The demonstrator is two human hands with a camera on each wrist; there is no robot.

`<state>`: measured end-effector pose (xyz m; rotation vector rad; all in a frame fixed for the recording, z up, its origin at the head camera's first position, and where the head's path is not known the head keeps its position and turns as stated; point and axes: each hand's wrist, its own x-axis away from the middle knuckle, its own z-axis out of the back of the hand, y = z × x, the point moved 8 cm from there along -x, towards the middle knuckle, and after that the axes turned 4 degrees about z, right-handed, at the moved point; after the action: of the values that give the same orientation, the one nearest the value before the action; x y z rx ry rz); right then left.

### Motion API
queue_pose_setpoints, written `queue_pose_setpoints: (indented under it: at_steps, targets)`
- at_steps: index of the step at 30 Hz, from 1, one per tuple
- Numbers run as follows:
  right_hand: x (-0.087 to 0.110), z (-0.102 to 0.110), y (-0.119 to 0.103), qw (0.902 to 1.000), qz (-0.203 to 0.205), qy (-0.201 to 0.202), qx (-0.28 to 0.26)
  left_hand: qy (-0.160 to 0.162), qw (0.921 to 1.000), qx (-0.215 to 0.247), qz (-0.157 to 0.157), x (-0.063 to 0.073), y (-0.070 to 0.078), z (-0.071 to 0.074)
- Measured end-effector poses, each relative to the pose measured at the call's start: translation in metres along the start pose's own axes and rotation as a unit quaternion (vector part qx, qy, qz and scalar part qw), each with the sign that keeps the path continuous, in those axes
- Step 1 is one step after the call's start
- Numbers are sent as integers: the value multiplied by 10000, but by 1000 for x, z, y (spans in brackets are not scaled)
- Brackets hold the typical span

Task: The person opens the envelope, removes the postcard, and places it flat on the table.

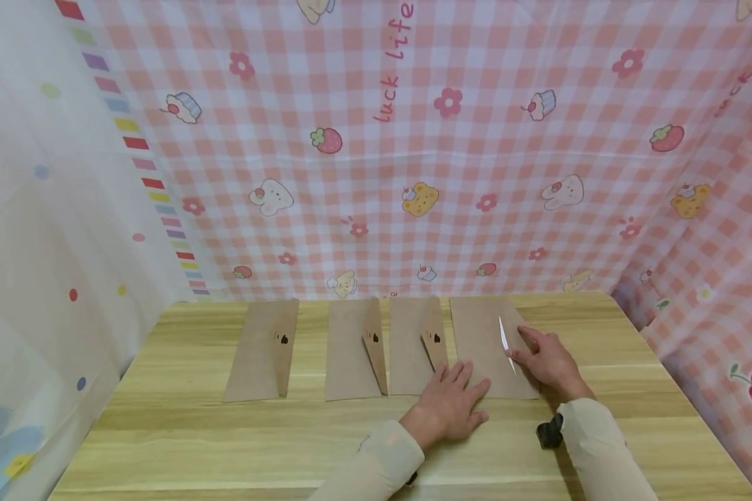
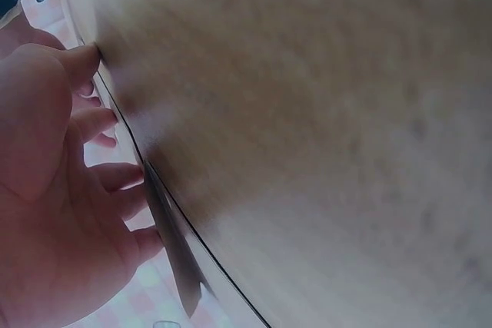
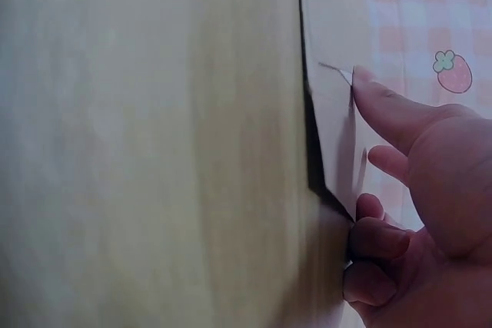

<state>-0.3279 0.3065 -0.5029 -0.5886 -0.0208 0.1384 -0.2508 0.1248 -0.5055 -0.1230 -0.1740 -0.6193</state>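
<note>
On my far left hangs a white cloth (image 1: 12, 209) dotted with coloured spots; it meets a pink checked cloth (image 1: 351, 174) behind the wooden table (image 1: 182, 445). Along the back half of that table four brown paper pieces stand in a row.

The first paper piece (image 1: 253, 348) lies farthest left, its right-hand flap (image 1: 286, 358) raised and bearing a small dark print. Well to its right lies the second paper piece (image 1: 346, 351), also with a raised, printed flap, and just beside it the third paper piece (image 1: 406, 341), its flap up in the same way.

Next comes the left hand (image 1: 448, 403), out of a pale sleeve (image 1: 376, 463). It grasps nothing: its fingers are spread and laid over the near left corner of the fourth paper piece (image 1: 476, 327), the little finger close to the third piece's flap.

The fourth piece lies flatter than the others, with a narrow white sliver (image 1: 504, 334) showing towards its right side. There the right hand (image 1: 548, 362) pinches its right side, thumb by the sliver, index finger at the edge. A black device (image 1: 549, 431) sits at that wrist.
</note>
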Motion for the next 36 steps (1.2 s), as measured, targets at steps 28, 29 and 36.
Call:
queue_pose_setpoints:
  at_steps: [28,29,36]
  targets:
    - [1,-4,4,9994,-227,-200,-168,-49,9999,-87,52,1,0,1]
    - [1,-4,4,9994,-226,-198,-174,-53,9999,-72,54,1,0,1]
    - [0,-2,1,9997,-145,-178,-118,-72,10000,-35,48,2,0,2]
